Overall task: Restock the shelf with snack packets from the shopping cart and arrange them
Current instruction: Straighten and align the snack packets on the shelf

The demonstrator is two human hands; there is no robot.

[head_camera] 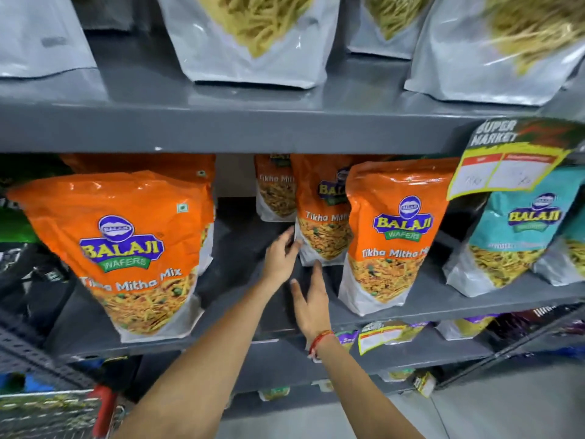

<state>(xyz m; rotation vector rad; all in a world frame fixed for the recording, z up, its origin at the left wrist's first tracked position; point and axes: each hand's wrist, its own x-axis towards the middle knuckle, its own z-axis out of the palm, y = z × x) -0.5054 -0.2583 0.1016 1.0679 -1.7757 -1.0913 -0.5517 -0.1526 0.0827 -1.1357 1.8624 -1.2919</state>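
Observation:
Orange Balaji "Tikha Mitha Mix" packets stand on the grey middle shelf (253, 236). A big one (126, 248) is at the left front, one (389, 236) at the right front, and a middle packet (323, 213) stands behind it, with another (273, 191) further back. My left hand (280, 258) reaches into the gap, fingers touching the lower left edge of the middle packet. My right hand (311, 302) is spread flat just below that packet, fingertips near its base, holding nothing. The shopping cart (47, 410) shows at the bottom left corner.
Silver pouches of yellow sticks (253, 39) line the top shelf. Teal Balaji packets (519, 229) stand at the right under a hanging price tag (506, 160). Dark green and black packets (22, 236) sit at the left. Lower shelves hold more packets (389, 334).

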